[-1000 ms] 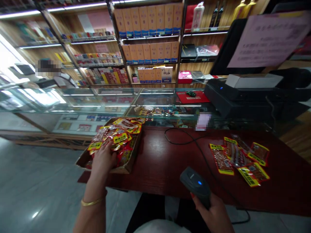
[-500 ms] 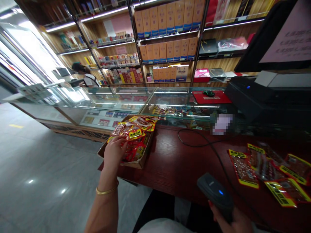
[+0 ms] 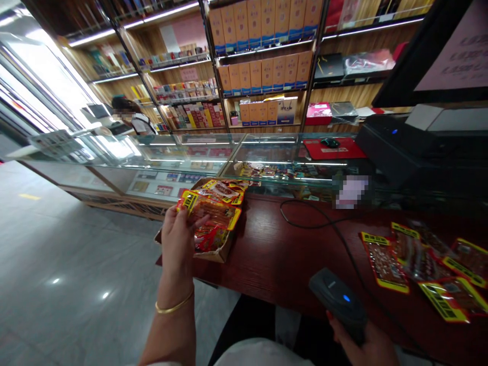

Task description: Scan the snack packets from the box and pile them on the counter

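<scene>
My left hand (image 3: 177, 236), with a gold bangle on its wrist, pinches the end of a red and yellow snack packet (image 3: 213, 211). That packet is tilted over an open cardboard box (image 3: 219, 254) filled with similar packets, at the left end of the dark red wooden counter (image 3: 263, 249). A dark barcode scanner (image 3: 331, 295) with a lit blue light is gripped in my right hand (image 3: 366, 345), low at the front edge. Several more snack packets (image 3: 385, 259) lie loosely overlapping on the counter to the right.
A black cable (image 3: 339, 239) loops across the counter. Behind stand a glass display case (image 3: 267, 147), a mouse on a red mat (image 3: 351, 148) and a monitor (image 3: 400, 76). A person (image 3: 141, 122) is behind the far-left counter, before stocked shelves.
My left hand has lifted a snack packet up from the pile in the box and turned it. My right hand holds the scanner in nearly the same place.
</scene>
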Demonstrator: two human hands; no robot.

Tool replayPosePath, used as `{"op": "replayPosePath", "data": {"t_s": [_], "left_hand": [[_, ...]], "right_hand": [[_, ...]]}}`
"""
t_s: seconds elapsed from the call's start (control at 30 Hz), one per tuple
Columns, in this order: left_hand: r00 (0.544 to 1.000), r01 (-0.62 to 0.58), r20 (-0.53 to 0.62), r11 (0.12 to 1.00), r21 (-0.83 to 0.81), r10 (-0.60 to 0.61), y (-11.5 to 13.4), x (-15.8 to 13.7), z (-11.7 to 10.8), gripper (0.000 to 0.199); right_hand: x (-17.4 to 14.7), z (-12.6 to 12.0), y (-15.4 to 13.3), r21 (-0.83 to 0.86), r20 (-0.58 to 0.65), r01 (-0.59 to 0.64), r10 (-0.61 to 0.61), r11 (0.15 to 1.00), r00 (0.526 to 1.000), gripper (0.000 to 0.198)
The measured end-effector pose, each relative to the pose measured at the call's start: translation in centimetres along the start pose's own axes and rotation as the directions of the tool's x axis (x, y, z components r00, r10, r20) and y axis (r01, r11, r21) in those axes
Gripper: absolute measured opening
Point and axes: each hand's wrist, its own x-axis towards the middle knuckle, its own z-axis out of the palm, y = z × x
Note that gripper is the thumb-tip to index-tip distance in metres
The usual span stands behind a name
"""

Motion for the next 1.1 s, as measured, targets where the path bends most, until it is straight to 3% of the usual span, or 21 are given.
{"op": "replayPosePath", "data": {"t_s": [0.07, 0.13, 0.2, 0.27, 0.3, 0.4, 0.5, 0.53, 0.57, 0.6, 0.7, 0.77, 0.83, 0.9, 1.0, 1.1], "left_hand": [[0.983, 0.096, 0.165, 0.994, -0.058, -0.085, -1.4, -1.2, 1.5, 0.029], [0.923, 0.159, 0.362, 0.986, -0.050, -0.130, -3.7, -3.0, 3.0, 0.039], [0.828, 0.147, 0.544, 0.989, 0.016, -0.132, -6.5, -4.8, 4.0, 0.037], [0.718, 0.074, 0.684, 0.991, 0.113, -0.132, -9.3, -6.1, 4.4, 0.018], [0.660, 0.031, 0.736, 0.985, 0.170, -0.148, -10.5, -6.5, 4.3, 0.014], [0.512, -0.067, 0.827, 0.949, 0.307, -0.232, -12.6, -6.7, 3.5, 0.028], [0.355, -0.081, 0.892, 0.941, 0.329, -0.281, -12.5, -6.2, 2.5, 0.041], [0.323, -0.072, 0.903, 0.944, 0.323, -0.284, -12.3, -6.2, 2.3, 0.040], [0.320, -0.067, 0.904, 0.945, 0.321, -0.284, -12.2, -6.2, 2.3, 0.034], [0.358, -0.072, 0.891, 0.943, 0.324, -0.278, -12.2, -6.3, 2.3, 0.026], [0.564, -0.181, 0.800, 0.915, 0.361, -0.204, -13.3, -6.8, 2.6, 0.012], [0.668, -0.262, 0.731, 0.876, 0.404, -0.137, -14.5, -7.2, 2.7, 0.030], [0.730, -0.282, 0.674, 0.847, 0.450, -0.115, -15.6, -7.4, 2.7, 0.058], [0.751, -0.220, 0.641, 0.855, 0.470, -0.159, -16.1, -7.5, 2.6, 0.067], [0.703, -0.104, 0.669, 0.895, 0.433, -0.242, -15.7, -7.6, 2.6, 0.064], [0.660, -0.055, 0.704, 0.918, 0.392, -0.261, -14.5, -7.7, 2.9, 0.075]], "right_hand": [[0.0, 0.0, -0.3, 0.024, 0.018, 0.006, -0.007, 1.000, 1.000, 0.053], [-0.1, 0.0, -0.6, 0.027, 0.009, -0.004, 0.004, 1.000, 1.000, 0.050], [-0.2, -0.1, -0.8, 0.021, -0.011, -0.021, 0.021, 1.000, 1.000, 0.047], [-0.3, -0.3, -0.9, 0.022, -0.017, -0.023, 0.024, 0.999, 1.000, 0.044], [-0.4, -0.3, -1.0, 0.024, -0.015, -0.020, 0.020, 1.000, 1.000, 0.044], [-0.6, -0.5, -1.0, 0.021, -0.006, -0.007, 0.007, 1.000, 1.000, 0.048], [-0.7, -0.5, -1.0, 0.008, -0.006, 0.004, -0.004, 1.000, 1.000, 0.052], [-0.7, -0.5, -1.1, 0.005, -0.004, 0.007, -0.007, 1.000, 1.000, 0.053], [-0.6, -0.4, -1.1, 0.001, -0.001, 0.007, -0.007, 1.000, 1.000, 0.053], [-0.6, -0.3, -1.1, 0.000, 0.004, 0.006, -0.006, 1.000, 1.000, 0.053], [-0.4, -0.1, -1.5, 0.012, 0.028, 0.004, -0.005, 1.000, 1.000, 0.051], [-0.4, 0.0, -1.9, 0.029, 0.040, 0.006, -0.008, 1.000, 0.999, 0.048], [-0.3, 0.0, -2.2, 0.047, 0.054, 0.009, -0.012, 0.999, 0.998, 0.046], [-0.3, -0.1, -2.4, 0.053, 0.063, 0.006, -0.009, 0.999, 0.998, 0.046], [-0.2, -0.2, -2.1, 0.032, 0.070, 0.002, -0.005, 0.999, 0.998, 0.047], [-0.1, -0.4, -1.8, 0.012, 0.103, 0.027, -0.029, 1.000, 0.994, 0.043]]}}
